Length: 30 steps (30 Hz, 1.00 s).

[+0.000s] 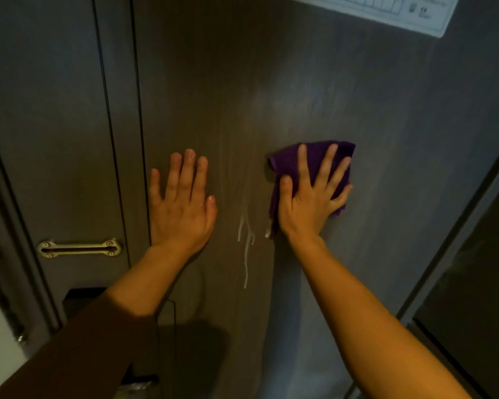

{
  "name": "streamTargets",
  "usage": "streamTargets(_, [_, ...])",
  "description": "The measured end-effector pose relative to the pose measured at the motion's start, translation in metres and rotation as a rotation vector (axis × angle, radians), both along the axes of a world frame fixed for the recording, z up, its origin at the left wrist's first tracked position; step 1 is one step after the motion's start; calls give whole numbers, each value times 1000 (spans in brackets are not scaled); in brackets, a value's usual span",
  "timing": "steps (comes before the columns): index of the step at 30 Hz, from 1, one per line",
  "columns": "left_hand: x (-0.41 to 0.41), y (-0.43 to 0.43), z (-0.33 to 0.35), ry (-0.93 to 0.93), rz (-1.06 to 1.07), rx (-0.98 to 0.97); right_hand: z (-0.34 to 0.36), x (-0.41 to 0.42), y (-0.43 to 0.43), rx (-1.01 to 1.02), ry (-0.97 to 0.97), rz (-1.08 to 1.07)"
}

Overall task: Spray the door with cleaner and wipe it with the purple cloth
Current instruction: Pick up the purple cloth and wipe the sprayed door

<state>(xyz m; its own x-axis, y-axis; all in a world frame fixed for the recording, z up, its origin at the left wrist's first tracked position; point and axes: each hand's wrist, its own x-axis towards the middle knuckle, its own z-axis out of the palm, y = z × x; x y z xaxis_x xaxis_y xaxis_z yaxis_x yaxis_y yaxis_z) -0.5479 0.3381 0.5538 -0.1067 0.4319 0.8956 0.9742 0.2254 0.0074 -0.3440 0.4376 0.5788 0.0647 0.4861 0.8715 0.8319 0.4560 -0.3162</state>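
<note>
A dark wood-grain door fills the view. My right hand lies flat against it with fingers spread, pressing a folded purple cloth to the surface. My left hand rests flat and empty on the door to the left, fingers apart. Between the two hands, white streaks of cleaner run down the door. No spray bottle is in view.
A metal latch plate is fixed on the door frame at the left. A white printed sheet hangs at the top right. A dark glossy panel stands at the right edge. A dark bin shape sits low beneath my arms.
</note>
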Motion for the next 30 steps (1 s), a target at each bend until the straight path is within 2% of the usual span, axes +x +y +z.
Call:
streamTargets(12, [4, 3, -15, 20, 7, 38, -109, 9, 2, -59, -99, 62])
streamTargets(16, [1, 1, -23, 25, 1, 5, -139, 22, -6, -149, -145, 150])
streamTargets(19, [0, -2, -34, 11, -6, -20, -151, 36, -18, -193, -110, 296])
streamTargets(24, [1, -6, -71, -29, -24, -31, -126, 25, -40, -115, -20, 390])
streamTargets(30, [2, -6, -116, -90, -58, -6, -54, -41, -51, -8, -179, 337])
